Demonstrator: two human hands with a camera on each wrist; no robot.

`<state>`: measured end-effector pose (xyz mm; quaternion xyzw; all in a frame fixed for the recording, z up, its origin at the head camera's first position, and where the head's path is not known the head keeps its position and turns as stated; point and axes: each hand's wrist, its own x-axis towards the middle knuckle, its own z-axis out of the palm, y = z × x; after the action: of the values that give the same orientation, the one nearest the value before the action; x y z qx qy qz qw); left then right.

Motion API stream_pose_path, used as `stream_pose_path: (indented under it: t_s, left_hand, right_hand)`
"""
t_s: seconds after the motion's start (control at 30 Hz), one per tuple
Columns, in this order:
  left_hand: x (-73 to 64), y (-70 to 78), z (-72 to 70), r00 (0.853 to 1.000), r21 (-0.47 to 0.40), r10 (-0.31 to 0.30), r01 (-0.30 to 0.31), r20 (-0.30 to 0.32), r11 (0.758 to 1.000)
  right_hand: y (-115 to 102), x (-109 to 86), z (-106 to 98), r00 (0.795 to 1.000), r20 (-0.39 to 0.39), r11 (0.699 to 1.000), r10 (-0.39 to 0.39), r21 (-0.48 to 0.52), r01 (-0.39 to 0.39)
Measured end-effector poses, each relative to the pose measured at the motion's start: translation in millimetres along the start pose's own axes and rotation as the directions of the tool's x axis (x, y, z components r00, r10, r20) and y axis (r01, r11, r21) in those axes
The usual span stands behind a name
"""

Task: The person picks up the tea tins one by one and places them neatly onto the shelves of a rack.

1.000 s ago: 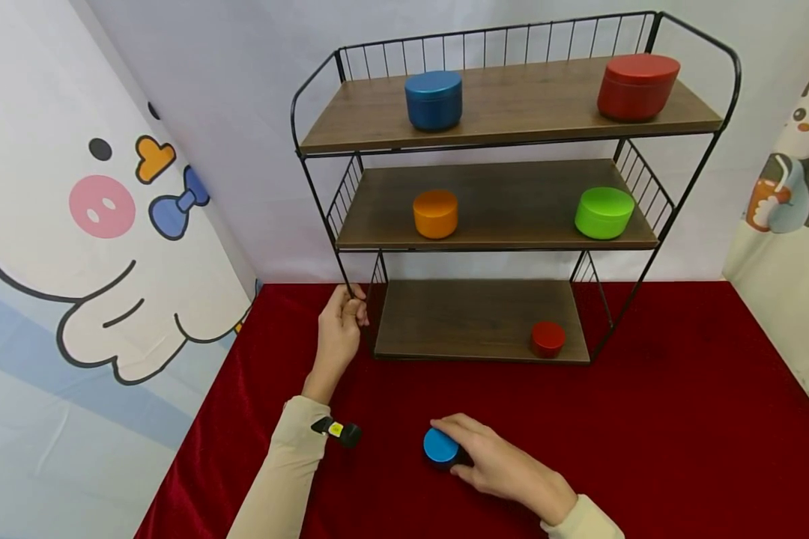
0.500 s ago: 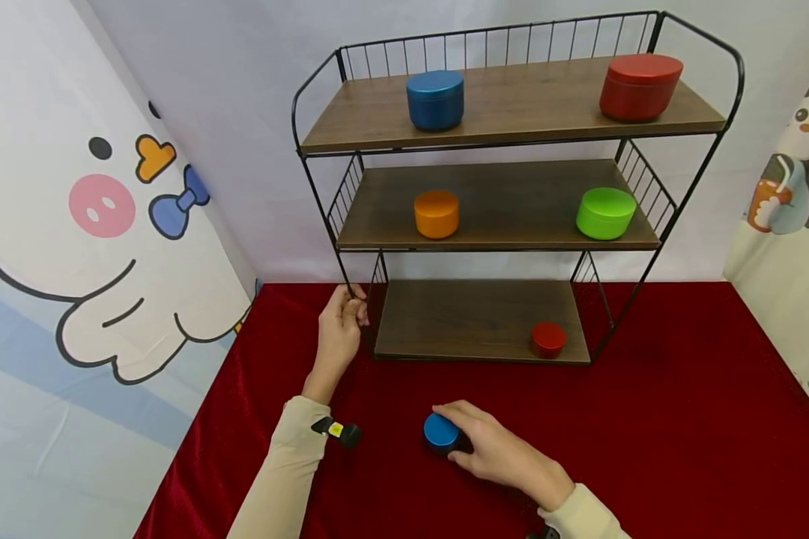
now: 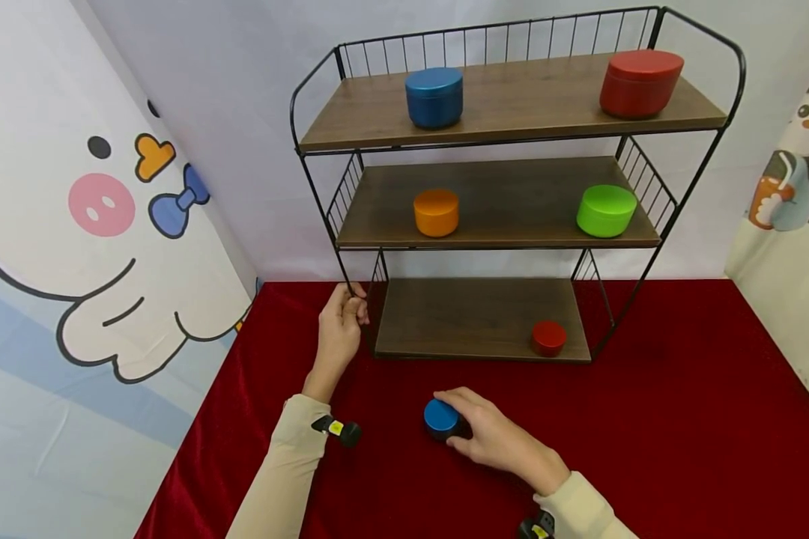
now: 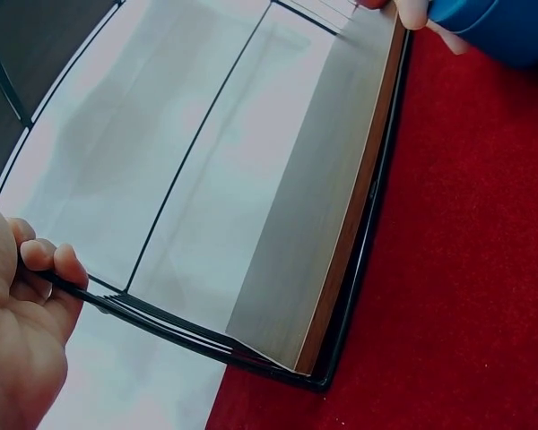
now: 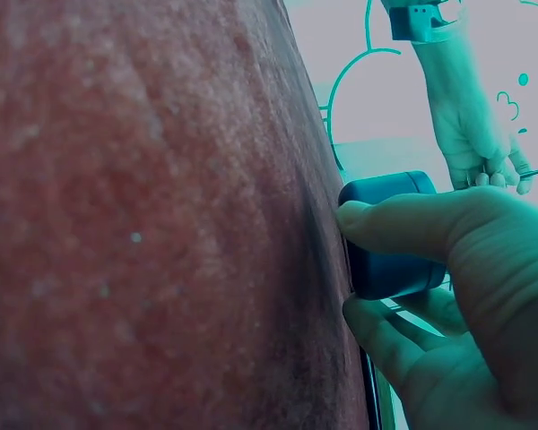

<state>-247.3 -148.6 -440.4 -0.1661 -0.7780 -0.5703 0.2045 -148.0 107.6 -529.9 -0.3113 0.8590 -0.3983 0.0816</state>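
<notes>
My right hand (image 3: 502, 442) holds a small round blue tin (image 3: 441, 415) between thumb and fingers, in front of the shelf rack. In the right wrist view the tin (image 5: 390, 255) lies close against the red cloth; whether it touches the cloth I cannot tell. With curled fingers, my left hand (image 3: 340, 329) grips the black wire side (image 4: 152, 324) of the rack, at its lower left. On the bottom shelf (image 3: 472, 314) a small red tin (image 3: 549, 338) stands near the front right corner.
A larger blue tin (image 3: 434, 97) and a large red tin (image 3: 640, 84) stand on the top shelf (image 3: 526, 93). The middle shelf (image 3: 512, 198) bears an orange tin (image 3: 436, 212) and a green tin (image 3: 606, 211). Red cloth (image 3: 701, 419) covers the table; printed curtains hang around it.
My right hand has carried the small blue tin a short way forward, toward the rack. The left hand keeps its place on the rack's side.
</notes>
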Motion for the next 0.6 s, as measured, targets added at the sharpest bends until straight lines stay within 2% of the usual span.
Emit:
stream_pose_path:
  t_s: [0.23,0.6]
  left_hand:
    - [-1.5,0.1,0.5,1.000,0.014,0.017,-0.017,-0.004,1.000]
    - [-0.4,1.3,-0.1,1.000,0.022,0.009,-0.009,-0.009,1.000]
  right_hand:
    - [1.6,2.1,-1.7,1.000,-0.016,1.000,0.005,0.001,-0.005]
    - [5.4,10.3,-4.7,0.999,-0.053,1.000,-0.008,0.002,0.008]
